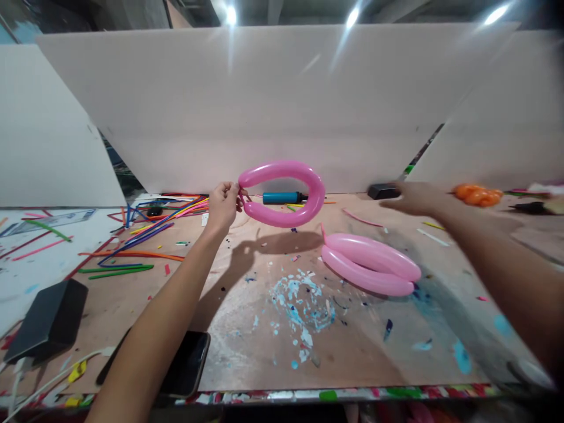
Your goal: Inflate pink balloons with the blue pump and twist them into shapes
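Note:
My left hand (224, 204) is closed, pinching the knotted ends of a bright pink modelling balloon (318, 194) bent into a loop. The loop hangs above the table, its round end pointing right. A paler pink folded balloon (372, 264) lies on the table below and to the right, two lengths side by side with a thin tail at its left end. My right hand (412, 198) reaches to the back right, slightly blurred, fingers stretched out beside a small black box (382, 191). Whether it touches the box I cannot tell. Behind the loop lies a blue hand pump (282, 198).
Uninflated balloons (150, 235) in several colours lie at left. A black power brick (48, 320) and a phone (187, 364) sit at front left. An orange twisted balloon (478, 195) rests at far right. White panels (282, 106) stand along the back. Blue paint flecks (304, 299) mark the tabletop.

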`<state>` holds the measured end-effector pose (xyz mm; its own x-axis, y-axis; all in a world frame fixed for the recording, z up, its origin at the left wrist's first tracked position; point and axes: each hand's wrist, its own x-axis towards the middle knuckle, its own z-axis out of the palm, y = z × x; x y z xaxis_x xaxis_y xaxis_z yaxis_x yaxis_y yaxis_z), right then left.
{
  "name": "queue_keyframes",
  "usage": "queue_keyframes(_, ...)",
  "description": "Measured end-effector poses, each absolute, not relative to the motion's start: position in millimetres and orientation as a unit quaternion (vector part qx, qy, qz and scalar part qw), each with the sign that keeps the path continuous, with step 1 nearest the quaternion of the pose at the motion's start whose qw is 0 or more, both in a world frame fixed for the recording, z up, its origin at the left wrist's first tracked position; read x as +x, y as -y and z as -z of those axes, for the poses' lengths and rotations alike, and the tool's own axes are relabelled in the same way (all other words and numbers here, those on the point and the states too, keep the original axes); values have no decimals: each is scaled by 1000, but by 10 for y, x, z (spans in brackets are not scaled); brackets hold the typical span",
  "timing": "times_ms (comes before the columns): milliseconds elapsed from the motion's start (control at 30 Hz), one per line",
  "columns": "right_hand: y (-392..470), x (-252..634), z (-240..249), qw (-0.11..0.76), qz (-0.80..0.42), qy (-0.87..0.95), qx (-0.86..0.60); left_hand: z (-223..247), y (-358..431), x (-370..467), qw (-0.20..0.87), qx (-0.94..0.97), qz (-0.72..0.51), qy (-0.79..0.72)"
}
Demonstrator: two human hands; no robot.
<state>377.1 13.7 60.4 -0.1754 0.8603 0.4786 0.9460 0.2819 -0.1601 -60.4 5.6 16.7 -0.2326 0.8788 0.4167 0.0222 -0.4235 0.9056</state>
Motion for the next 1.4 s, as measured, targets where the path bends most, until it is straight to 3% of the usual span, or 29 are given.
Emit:
queue_keyframes(67,-44,3184,-499,212,63,765,-605,-146,-19,-564,277,567,-640,-439)
queue_keyframes(233,330,1798,-530,344,-1,835,-430,-180,144,-481,219,649,-581,-439)
queue_keyframes(333,360,1422,-535,316,-4,876,-364,-208,234,-449,219,705,-526,-422)
queue_keyframes(533,141,1374,-557,246,-101,891,-367,-201,262,-437,126,763,-473,-422)
queue_keyframes(700,102,1397,-586,262,-119,887,-361,-197,237,-428,32,768,-467,-438)
queue_keyframes(1067,161,1401,-474,305,-54,880,-360,-203,290,-394,153,760,-474,-418)
queue_keyframes(1400,11,1303,-391,262,-16,892,-367,-151,135,-499,142,783,-425,-431)
